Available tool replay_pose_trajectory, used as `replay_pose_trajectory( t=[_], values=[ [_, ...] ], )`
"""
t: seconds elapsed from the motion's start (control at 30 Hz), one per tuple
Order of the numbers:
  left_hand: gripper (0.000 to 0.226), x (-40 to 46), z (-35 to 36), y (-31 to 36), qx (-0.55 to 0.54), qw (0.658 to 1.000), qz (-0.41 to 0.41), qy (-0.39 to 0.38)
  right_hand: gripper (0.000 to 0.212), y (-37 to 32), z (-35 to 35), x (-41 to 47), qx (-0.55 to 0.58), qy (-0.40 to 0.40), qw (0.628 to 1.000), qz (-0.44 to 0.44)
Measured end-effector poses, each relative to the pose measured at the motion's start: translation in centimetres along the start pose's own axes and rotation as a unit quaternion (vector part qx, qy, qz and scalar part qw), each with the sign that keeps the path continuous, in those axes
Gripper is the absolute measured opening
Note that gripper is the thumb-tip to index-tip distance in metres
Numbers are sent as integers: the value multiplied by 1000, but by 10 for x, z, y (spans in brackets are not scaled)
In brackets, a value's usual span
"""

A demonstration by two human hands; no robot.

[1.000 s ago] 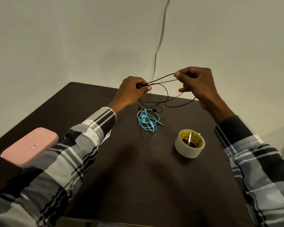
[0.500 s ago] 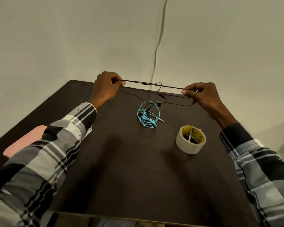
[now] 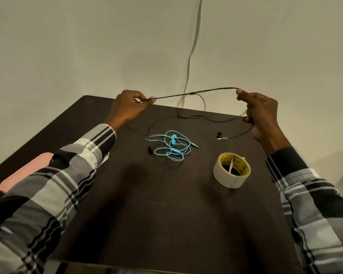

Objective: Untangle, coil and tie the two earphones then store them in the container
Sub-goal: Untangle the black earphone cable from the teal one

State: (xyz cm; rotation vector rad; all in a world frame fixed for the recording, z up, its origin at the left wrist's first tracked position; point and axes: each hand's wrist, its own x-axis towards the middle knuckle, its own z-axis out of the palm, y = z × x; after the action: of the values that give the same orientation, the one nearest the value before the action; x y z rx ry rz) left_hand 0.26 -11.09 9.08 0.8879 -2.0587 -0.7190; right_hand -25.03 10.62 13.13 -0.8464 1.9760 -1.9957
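A black earphone cable (image 3: 194,93) is stretched taut in the air between my left hand (image 3: 127,107) and my right hand (image 3: 259,113), each pinching one end of the span. More black cable loops down onto the dark table (image 3: 166,214) behind, and its gold plug (image 3: 222,138) lies near my right wrist. A black earbud (image 3: 150,149) rests left of the blue earphones. The blue earphones (image 3: 171,145) lie in a loose tangle on the table below the stretched cable. The pink container (image 3: 28,173) sits at the table's left edge, partly hidden by my left sleeve.
A roll of clear tape (image 3: 231,170) with a yellow core stands right of the blue tangle. A pale cable (image 3: 192,50) runs down the wall behind the table. The table's near edge is at the bottom of the view.
My hands have pulled further apart and my right hand has risen, stretching the black cable longer. The black plug end now lies out on the table to the right.
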Motion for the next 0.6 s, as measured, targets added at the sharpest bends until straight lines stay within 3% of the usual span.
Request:
replay_pose_trajectory(
  t=[0.17,0.3,0.43,0.53,0.6],
  values=[
    [39,-11,-10,-37,122,984,-61,-115,34,15,-3,2,-21,-23,999,10],
    [15,-16,-7,-50,122,966,-81,-214,40,23,10,-2,-52,-122,991,-3],
    [58,-20,-3,-29,81,933,-97,-335,35,22,29,-4,-121,-188,974,-20],
    [71,-23,5,-1,31,942,-35,-332,34,17,39,-6,-127,-219,967,-31],
    [63,-24,15,20,-36,954,1,-298,32,13,45,-10,-113,-238,964,-31]
  ],
)
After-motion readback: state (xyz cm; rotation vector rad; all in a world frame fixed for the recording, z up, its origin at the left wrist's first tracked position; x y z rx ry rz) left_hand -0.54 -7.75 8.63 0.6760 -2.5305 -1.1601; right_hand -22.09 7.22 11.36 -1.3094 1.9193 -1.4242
